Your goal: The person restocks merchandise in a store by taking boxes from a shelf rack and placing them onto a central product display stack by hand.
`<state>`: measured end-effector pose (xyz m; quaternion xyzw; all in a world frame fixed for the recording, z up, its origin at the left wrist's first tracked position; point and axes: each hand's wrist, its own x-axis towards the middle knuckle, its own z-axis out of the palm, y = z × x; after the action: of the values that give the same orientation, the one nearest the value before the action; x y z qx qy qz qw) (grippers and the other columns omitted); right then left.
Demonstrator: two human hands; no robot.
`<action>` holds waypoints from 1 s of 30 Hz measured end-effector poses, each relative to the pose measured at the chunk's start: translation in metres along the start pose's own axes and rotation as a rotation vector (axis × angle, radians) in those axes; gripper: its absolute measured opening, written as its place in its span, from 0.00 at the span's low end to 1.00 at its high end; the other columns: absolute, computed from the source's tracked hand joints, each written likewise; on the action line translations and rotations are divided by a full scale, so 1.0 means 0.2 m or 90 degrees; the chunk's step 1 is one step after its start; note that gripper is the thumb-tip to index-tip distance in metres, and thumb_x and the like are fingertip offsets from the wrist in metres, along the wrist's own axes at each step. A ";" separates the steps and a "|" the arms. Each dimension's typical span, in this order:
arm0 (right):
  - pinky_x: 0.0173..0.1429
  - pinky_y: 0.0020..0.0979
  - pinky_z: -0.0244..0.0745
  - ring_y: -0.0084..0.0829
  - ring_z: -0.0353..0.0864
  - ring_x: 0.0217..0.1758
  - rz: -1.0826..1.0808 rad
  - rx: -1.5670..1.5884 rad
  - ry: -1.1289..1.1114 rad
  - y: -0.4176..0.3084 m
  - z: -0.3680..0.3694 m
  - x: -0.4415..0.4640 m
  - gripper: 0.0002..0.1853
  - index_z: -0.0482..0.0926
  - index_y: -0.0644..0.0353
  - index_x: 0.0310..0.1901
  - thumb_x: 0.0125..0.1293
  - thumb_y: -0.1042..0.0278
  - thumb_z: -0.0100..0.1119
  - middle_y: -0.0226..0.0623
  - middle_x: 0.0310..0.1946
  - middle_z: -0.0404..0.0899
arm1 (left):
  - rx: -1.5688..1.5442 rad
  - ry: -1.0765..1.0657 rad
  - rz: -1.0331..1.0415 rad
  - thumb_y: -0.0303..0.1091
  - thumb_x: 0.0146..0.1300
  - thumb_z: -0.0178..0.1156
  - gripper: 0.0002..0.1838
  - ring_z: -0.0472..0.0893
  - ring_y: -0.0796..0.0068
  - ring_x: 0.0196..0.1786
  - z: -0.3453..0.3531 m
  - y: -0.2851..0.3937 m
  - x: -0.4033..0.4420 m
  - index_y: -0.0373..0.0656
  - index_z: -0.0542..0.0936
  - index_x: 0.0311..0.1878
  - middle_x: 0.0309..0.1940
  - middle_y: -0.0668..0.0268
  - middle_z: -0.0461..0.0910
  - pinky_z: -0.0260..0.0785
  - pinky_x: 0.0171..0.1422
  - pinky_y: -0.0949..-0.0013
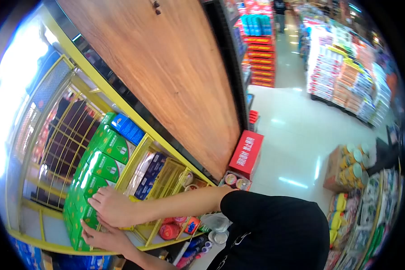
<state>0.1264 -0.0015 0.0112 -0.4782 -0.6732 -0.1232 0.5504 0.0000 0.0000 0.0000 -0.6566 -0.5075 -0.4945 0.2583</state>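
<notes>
Green shrink-wrapped packs (105, 166) stand in a row on a yellow-framed shelf at the left. My right hand (112, 208) reaches across to their near end, its fingers bent together against the edge of a green pack. Just below it, my left hand (104, 237) touches the lowest green pack, with its fingers apart. The two hands are very close, and the right one partly hides the pack edges. A blue pack (127, 129) is at the upper end of the row.
A wooden counter top (175, 81) runs along the yellow frame. Near its lower end is a red box (246, 154). Yellow wire baskets (166, 180) hold dark blue boxes and red items. Stacked goods (342, 76) and a carton of cans (335, 173) stand on the right.
</notes>
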 end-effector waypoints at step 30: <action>0.47 0.38 0.77 0.41 0.82 0.43 -0.040 0.084 0.362 -0.02 -1.18 -0.46 0.21 0.81 0.66 0.60 0.65 0.74 0.66 0.38 0.46 0.86 | -0.860 0.040 -0.057 0.34 0.75 0.60 0.31 0.75 0.58 0.63 -0.24 1.14 -0.37 0.32 0.58 0.73 0.65 0.47 0.68 0.69 0.68 0.55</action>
<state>0.2644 -0.2128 0.0187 -0.3666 -0.5131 -0.2249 0.7428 0.1914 -0.1508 -0.0128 -0.6377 -0.1059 -0.7322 -0.2145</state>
